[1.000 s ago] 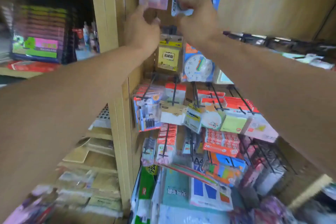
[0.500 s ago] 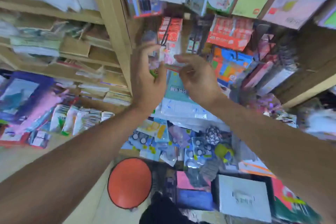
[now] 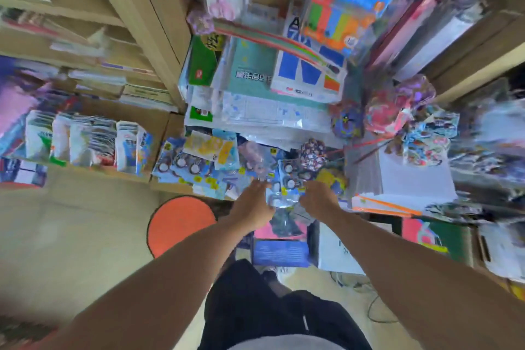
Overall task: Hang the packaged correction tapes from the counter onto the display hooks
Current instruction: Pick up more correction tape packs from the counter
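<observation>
Task item: flat blue-and-clear blister packs of correction tapes with round white spools [image 3: 287,179], lying in a loose overlapping heap on the cluttered shop counter [image 3: 181,187], low in my view, straight ahead of the person's body.
Handling: I judge each pack light and thin, a stiff card back under a glossy plastic bubble. The film looks slippery and the packs overlap, so one could slide or drag a neighbour with it. Not fragile, but the card would crease if bent.
Where to hold: I would pinch the card edge near the top, where a hang hole should be; blur hides the hole itself.
Left hand: the left hand [image 3: 251,202] reaches down, fingers extended onto the near edge of the heap, touching a clear pack. I see no curl round anything.
Right hand: the right hand [image 3: 316,197] lies just beside it, apart from the left, fingers forward on the packs. Whether it pinches one I cannot tell; the frame smears there.
Surroundings: a round orange stool seat [image 3: 181,224] sits below the counter on the left; hanging stationery packets [image 3: 343,6] fill the rack above.
Change from earlier: half a second ago both hands were raised at the hanging rack, fingers near a hook. Now they have dropped to the counter heap and my view has tilted down, showing dark trousers [image 3: 255,307].
</observation>
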Demonstrator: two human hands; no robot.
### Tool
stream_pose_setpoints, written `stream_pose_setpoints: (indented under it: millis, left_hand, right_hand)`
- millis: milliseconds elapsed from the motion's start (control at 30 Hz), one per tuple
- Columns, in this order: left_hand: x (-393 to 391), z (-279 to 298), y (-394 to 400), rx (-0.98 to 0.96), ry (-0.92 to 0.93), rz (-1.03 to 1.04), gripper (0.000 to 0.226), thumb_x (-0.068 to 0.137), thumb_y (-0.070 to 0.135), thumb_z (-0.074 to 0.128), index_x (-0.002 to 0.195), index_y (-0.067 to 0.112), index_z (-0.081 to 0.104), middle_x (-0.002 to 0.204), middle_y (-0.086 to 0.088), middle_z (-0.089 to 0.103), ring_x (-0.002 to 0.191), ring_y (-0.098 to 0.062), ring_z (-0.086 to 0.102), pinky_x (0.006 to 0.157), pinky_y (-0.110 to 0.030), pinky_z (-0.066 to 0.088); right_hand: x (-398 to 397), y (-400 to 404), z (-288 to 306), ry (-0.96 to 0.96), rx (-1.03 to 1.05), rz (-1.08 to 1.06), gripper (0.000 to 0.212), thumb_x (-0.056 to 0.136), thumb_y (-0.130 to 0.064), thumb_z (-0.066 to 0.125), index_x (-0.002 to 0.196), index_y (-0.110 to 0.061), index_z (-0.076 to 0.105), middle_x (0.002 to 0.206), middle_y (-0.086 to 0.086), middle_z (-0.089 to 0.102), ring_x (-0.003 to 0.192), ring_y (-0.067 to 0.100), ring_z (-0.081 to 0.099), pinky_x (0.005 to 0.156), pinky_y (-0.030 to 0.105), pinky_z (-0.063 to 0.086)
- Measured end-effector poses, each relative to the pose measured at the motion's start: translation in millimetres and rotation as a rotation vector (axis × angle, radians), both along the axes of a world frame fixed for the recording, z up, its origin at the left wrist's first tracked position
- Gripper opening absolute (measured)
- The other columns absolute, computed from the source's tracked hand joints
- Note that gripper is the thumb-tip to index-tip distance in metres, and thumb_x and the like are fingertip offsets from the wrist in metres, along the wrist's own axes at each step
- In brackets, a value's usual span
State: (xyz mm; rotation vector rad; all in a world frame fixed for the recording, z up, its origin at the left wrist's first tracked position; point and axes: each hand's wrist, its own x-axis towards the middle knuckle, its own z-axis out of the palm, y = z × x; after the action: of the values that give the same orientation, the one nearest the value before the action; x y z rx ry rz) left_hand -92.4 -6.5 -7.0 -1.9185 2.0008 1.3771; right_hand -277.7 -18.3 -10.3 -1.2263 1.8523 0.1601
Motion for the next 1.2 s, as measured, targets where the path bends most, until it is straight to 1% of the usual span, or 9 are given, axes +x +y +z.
stream_pose_setpoints:
  millis: [100, 200, 467, 533, 667, 833, 1067, 1133, 1200]
  left_hand:
    - [-16.4, -37.8, 25.1, 0.108, -0.025, -0.116, 0.062, 0.089, 0.019, 0.071, 0.147, 0.016, 0.047, 0.149, -0.008, 0.046, 0.13, -0.029, 0.057, 0.102, -0.038, 0.049]
    - [-29.7, -69.3, 47.7, 0.198, -0.049, -0.204, 0.076, 0.089, 0.01, 0.071, 0.156, 0.02, 0.035, 0.16, -0.006, 0.037, 0.137, -0.026, 0.051, 0.107, -0.037, 0.048]
    - [-59.7, -135.0, 71.9, 0.121, -0.164, -0.247, 0.07, 0.095, -0.005, 0.053, 0.156, 0.021, 0.032, 0.158, -0.005, 0.035, 0.14, -0.025, 0.041, 0.108, -0.04, 0.048]
    - [-63.5, -146.3, 70.6, 0.059, -0.204, -0.276, 0.069, 0.094, -0.008, 0.051, 0.155, 0.018, 0.033, 0.155, -0.007, 0.038, 0.14, -0.026, 0.041, 0.106, -0.041, 0.05]
    - [-66.5, -161.5, 67.8, -0.053, -0.226, -0.3, 0.059, 0.091, -0.012, 0.047, 0.144, 0.013, 0.046, 0.142, -0.008, 0.054, 0.128, -0.023, 0.054, 0.098, -0.037, 0.054]
    - [-59.5, -167.9, 46.7, -0.126, -0.117, -0.111, 0.04, 0.099, 0.0, 0.049, 0.129, 0.021, 0.065, 0.121, 0.002, 0.069, 0.104, -0.011, 0.065, 0.077, -0.019, 0.046]
    - [-37.9, -184.2, 21.2, -0.074, 0.056, 0.115, 0.024, 0.099, 0.014, 0.063, 0.122, 0.015, 0.071, 0.116, -0.002, 0.073, 0.088, -0.01, 0.066, 0.068, -0.002, 0.039]
    - [-30.7, -180.7, 13.6, -0.135, 0.09, 0.201, 0.021, 0.101, 0.017, 0.062, 0.119, 0.013, 0.071, 0.108, 0.0, 0.073, 0.083, -0.006, 0.062, 0.069, -0.002, 0.041]
    - [-22.7, -177.8, 5.5, -0.147, 0.137, 0.335, 0.022, 0.103, 0.023, 0.057, 0.12, 0.015, 0.068, 0.107, 0.002, 0.073, 0.091, -0.012, 0.068, 0.076, -0.019, 0.054]
  right_hand:
    - [-20.7, 30.4, -34.1, -0.013, 0.108, -0.056, 0.048, 0.091, -0.014, 0.063, 0.139, -0.017, 0.057, 0.136, 0.009, 0.062, 0.124, 0.028, 0.059, 0.096, 0.03, 0.047]
    - [-27.8, 52.2, -60.5, -0.029, 0.157, -0.11, 0.053, 0.087, -0.009, 0.061, 0.139, -0.021, 0.058, 0.13, 0.007, 0.068, 0.113, 0.026, 0.064, 0.081, 0.027, 0.053]
    - [-21.2, 66.9, -127.0, -0.049, 0.183, -0.193, 0.049, 0.091, -0.004, 0.054, 0.138, -0.018, 0.058, 0.147, 0.003, 0.05, 0.12, 0.024, 0.059, 0.071, 0.015, 0.04]
    - [-19.7, 62.6, -138.8, -0.047, 0.147, -0.324, 0.055, 0.086, -0.002, 0.052, 0.136, -0.022, 0.059, 0.141, 0.004, 0.055, 0.11, 0.028, 0.064, 0.065, 0.023, 0.047]
    - [-27.5, 50.0, -157.0, 0.027, 0.098, -0.68, 0.053, 0.086, -0.004, 0.048, 0.136, -0.019, 0.058, 0.126, 0.014, 0.066, 0.111, 0.037, 0.063, 0.085, 0.037, 0.053]
    - [-44.5, 43.5, -211.8, 0.001, 0.25, -0.899, 0.028, 0.079, -0.026, 0.07, 0.102, -0.01, 0.071, 0.091, 0.014, 0.075, 0.082, 0.036, 0.073, 0.077, 0.049, 0.063]
    - [-31.9, 31.8, -196.9, -0.157, 0.376, -1.094, 0.006, 0.094, -0.006, 0.062, 0.097, -0.002, 0.065, 0.071, 0.014, 0.066, 0.051, 0.024, 0.062, 0.038, 0.021, 0.044]
    - [-26.4, 30.5, -191.2, -0.174, 0.374, -1.088, 0.009, 0.097, -0.008, 0.055, 0.096, -0.004, 0.063, 0.071, 0.011, 0.063, 0.05, 0.021, 0.061, 0.033, 0.017, 0.04]
    - [-14.9, 29.2, -184.3, -0.14, 0.375, -0.989, 0.016, 0.093, -0.014, 0.051, 0.092, -0.006, 0.064, 0.071, 0.009, 0.066, 0.053, 0.022, 0.066, 0.041, 0.023, 0.05]
